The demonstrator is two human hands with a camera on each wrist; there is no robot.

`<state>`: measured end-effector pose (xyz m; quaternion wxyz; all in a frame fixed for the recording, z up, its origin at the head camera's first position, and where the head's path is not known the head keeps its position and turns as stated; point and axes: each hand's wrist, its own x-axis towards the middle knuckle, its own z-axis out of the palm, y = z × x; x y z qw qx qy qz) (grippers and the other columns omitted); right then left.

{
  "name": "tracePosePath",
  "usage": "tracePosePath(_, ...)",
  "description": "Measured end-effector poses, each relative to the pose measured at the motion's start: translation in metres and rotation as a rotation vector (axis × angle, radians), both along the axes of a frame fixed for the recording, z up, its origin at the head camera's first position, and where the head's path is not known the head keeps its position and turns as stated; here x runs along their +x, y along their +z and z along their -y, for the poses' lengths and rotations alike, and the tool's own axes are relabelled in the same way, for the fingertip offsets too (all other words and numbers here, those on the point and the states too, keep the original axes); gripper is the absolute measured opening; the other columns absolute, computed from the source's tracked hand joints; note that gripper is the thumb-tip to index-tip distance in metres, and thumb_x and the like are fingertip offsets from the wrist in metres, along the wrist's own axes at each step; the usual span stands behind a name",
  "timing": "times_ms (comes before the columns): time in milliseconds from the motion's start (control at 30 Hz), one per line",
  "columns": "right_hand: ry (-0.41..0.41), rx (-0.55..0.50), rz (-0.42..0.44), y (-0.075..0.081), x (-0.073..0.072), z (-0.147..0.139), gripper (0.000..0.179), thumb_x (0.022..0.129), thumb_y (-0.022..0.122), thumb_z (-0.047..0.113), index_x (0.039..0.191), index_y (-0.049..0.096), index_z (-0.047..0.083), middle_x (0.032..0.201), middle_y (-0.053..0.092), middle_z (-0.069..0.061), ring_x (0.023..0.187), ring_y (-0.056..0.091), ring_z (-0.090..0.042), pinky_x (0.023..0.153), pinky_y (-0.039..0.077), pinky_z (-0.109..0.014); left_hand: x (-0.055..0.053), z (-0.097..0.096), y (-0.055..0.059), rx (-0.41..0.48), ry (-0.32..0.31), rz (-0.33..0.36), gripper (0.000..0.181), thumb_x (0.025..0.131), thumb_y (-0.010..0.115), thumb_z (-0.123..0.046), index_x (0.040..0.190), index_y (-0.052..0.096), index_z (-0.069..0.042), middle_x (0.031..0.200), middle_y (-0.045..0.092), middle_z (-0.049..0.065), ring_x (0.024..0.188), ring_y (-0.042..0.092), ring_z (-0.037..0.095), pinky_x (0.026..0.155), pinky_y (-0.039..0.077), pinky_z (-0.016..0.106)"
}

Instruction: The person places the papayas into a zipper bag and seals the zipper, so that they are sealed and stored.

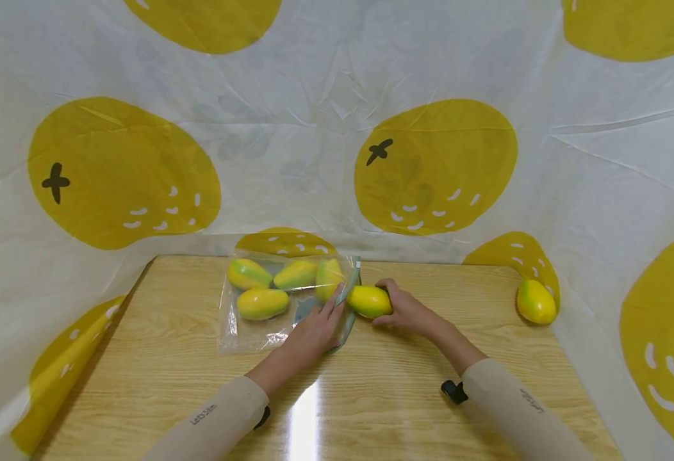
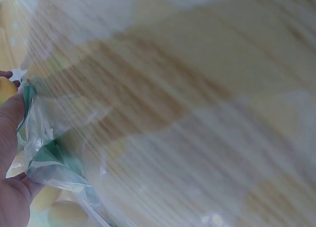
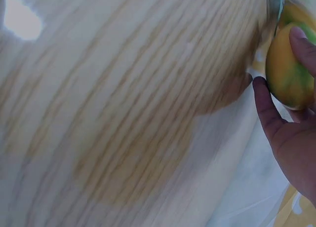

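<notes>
A clear plastic bag (image 1: 230, 333) with a green-edged mouth lies flat on the table, with several yellow-green mangoes (image 1: 263, 304) inside. My left hand (image 1: 316, 331) grips the bag at its mouth on the right side; in the left wrist view the green edge (image 2: 61, 155) bulges apart between thumb and fingers. At that opening, my right hand (image 1: 404, 310) holds another mango (image 1: 369, 301) from its right end, its left end right at the bag's edge. In the right wrist view, thumb and fingers (image 3: 307, 50) wrap around this mango (image 3: 286, 71).
One more mango (image 1: 536, 301) sits at the table's far right edge. The wooden table (image 1: 406, 397) is enclosed at the back and sides by a white cloth (image 1: 291, 173) printed with large yellow fruit.
</notes>
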<state>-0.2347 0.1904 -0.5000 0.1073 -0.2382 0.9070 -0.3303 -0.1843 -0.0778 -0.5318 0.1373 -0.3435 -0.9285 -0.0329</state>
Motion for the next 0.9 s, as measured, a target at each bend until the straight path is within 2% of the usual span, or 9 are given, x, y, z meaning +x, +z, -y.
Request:
tracePosePath(100,0.045,-0.014,-0.009,-0.001,-0.001,0.003,0.077,0.085,0.086,0.019,0.145,0.041,0.000,0.138,0.057,-0.022,0.122,0.058,-0.035,0.106,0.048,-0.056,0.000,-0.001,0.000,-0.001,0.006,-0.009,0.109,0.085,0.084,-0.041,0.163,0.021,0.001,0.174,0.006,0.018,0.102,0.065,0.026,0.082,0.060,0.027)
tracePosePath(233,0.082,0.002,-0.045,-0.002,-0.003,0.007,0.077,0.085,0.086,0.021,0.149,0.046,0.003,0.136,0.055,-0.020,0.121,0.055,-0.033,0.107,0.047,-0.056,0.000,-0.002,0.002,-0.011,0.025,-0.015,0.106,0.086,0.084,-0.041,0.163,0.024,-0.001,0.174,0.007,0.018,0.104,0.065,0.027,0.083,0.060,0.028)
tracePosePath(467,0.098,0.036,-0.065,-0.003,-0.003,0.012,0.076,0.086,0.085,0.027,0.151,0.049,0.007,0.128,0.059,-0.016,0.114,0.058,-0.028,0.102,0.050,-0.052,0.002,-0.005,0.005,-0.050,0.060,-0.004,0.101,0.086,0.082,-0.045,0.161,0.030,-0.002,0.173,0.010,0.017,0.104,0.065,0.027,0.071,0.061,0.027)
tracePosePath(567,0.106,0.037,-0.059,-0.002,-0.002,0.015,0.077,0.087,0.084,0.028,0.152,0.049,0.007,0.125,0.060,-0.015,0.111,0.058,-0.026,0.100,0.051,-0.050,0.003,-0.006,0.007,-0.105,0.072,-0.036,0.103,0.086,0.081,-0.050,0.161,0.029,-0.002,0.173,0.010,0.017,0.104,0.063,0.025,0.071,0.060,0.025)
tracePosePath(667,0.117,0.035,-0.061,-0.002,-0.002,0.018,0.078,0.087,0.084,0.028,0.153,0.048,0.007,0.125,0.059,-0.015,0.108,0.057,-0.025,0.097,0.052,-0.049,0.003,-0.006,0.008,-0.148,0.079,-0.099,0.106,0.084,0.081,-0.055,0.161,0.031,-0.003,0.173,0.015,0.017,0.104,0.061,0.024,0.072,0.059,0.026)
tracePosePath(767,0.126,0.030,-0.052,-0.004,-0.003,0.022,0.080,0.087,0.084,0.027,0.154,0.047,0.005,0.127,0.058,-0.017,0.110,0.057,-0.025,0.098,0.053,-0.048,0.002,-0.006,0.008,-0.155,0.078,-0.152,0.106,0.082,0.082,-0.057,0.161,0.033,-0.005,0.171,0.022,0.017,0.111,0.059,0.028,0.080,0.060,0.032)
tracePosePath(900,0.095,-0.015,-0.001,-0.006,-0.004,0.026,0.081,0.086,0.085,0.026,0.151,0.045,0.001,0.134,0.059,-0.018,0.114,0.060,-0.027,0.096,0.055,-0.044,0.002,-0.005,0.009,-0.154,0.060,-0.172,0.104,0.082,0.083,-0.055,0.159,0.035,-0.004,0.170,0.025,0.018,0.131,0.053,0.039,0.105,0.054,0.044)
